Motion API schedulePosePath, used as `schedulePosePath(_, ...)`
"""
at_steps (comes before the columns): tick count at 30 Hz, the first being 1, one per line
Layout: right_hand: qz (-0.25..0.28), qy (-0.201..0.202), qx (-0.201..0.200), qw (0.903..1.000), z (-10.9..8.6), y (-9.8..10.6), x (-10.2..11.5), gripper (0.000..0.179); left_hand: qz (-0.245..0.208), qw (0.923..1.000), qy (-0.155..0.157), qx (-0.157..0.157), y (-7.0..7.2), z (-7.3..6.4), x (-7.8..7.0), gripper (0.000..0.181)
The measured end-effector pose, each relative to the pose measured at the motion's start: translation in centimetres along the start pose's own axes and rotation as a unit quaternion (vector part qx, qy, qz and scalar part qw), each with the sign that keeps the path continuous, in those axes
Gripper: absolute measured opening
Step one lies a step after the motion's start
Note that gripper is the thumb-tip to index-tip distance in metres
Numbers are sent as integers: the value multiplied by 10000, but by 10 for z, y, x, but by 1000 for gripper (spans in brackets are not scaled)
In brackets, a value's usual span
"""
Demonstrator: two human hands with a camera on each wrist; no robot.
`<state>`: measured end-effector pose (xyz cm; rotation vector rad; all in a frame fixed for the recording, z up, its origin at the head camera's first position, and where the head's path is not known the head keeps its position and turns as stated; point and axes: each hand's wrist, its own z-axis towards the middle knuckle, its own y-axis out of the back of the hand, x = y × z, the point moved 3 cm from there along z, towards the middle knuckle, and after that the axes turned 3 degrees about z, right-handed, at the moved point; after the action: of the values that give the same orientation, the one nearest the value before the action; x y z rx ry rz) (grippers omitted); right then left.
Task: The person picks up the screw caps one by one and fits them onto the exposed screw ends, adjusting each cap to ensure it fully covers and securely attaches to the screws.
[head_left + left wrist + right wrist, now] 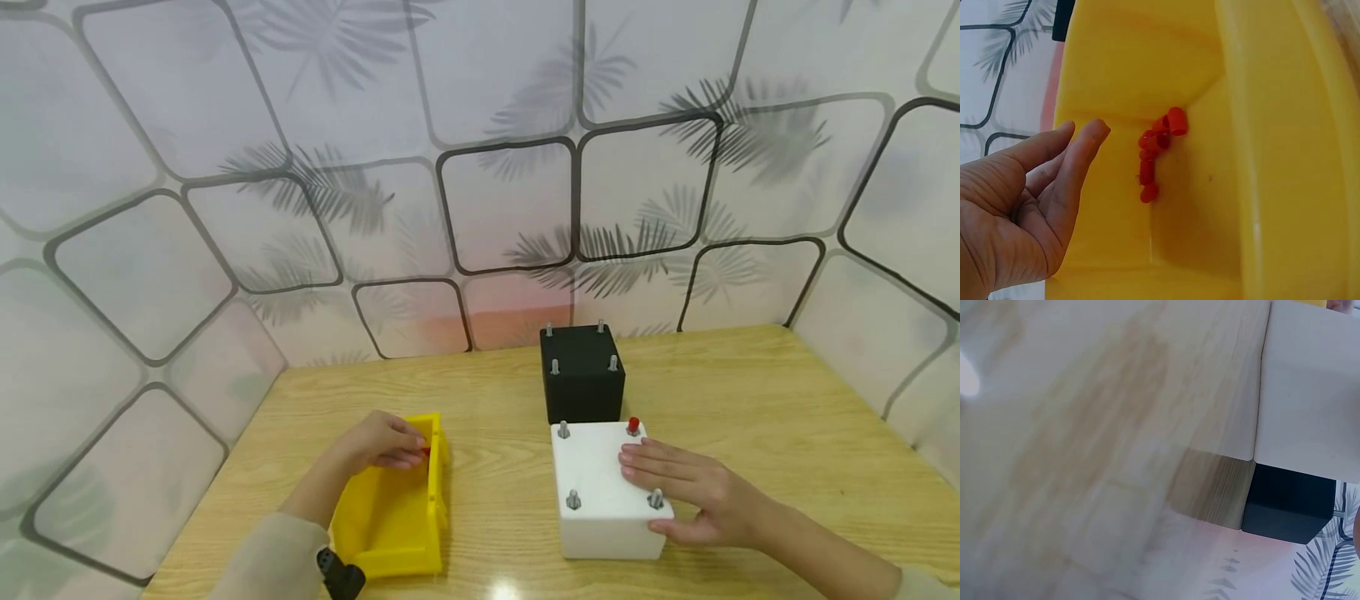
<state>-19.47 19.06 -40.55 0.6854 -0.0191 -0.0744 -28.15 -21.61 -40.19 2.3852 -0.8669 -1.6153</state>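
My left hand (386, 442) reaches into a yellow bin (435, 533) on the left. In the left wrist view its fingers are lightly bent with nothing visible between them. Several small red caps (1147, 172) lie along the bin's inner corner, just beyond the fingertips. My right hand (693, 492) rests on a white box (596, 467), fingers laid flat across its top and thumb by the near right corner. Metal bolts stand at the box's top corners, and a red cap (633, 426) covers the far right one. In the right wrist view the hand is almost wholly out of frame.
Directly behind the white box stands a black box (585, 392) with bare bolts on top. Both sit on a wooden table (495, 467). Patterned panels (510, 208) enclose the table at the back and sides.
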Motion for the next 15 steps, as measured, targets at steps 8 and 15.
schedulePosePath(8,9,15,-35,10000,0,0,1,49,164,9997,147,-127,-10,4,8,18)
schedulePosePath(15,5,30,-53,10000,0,-1,1,49,523,9984,184,87,-17,4,17,13)
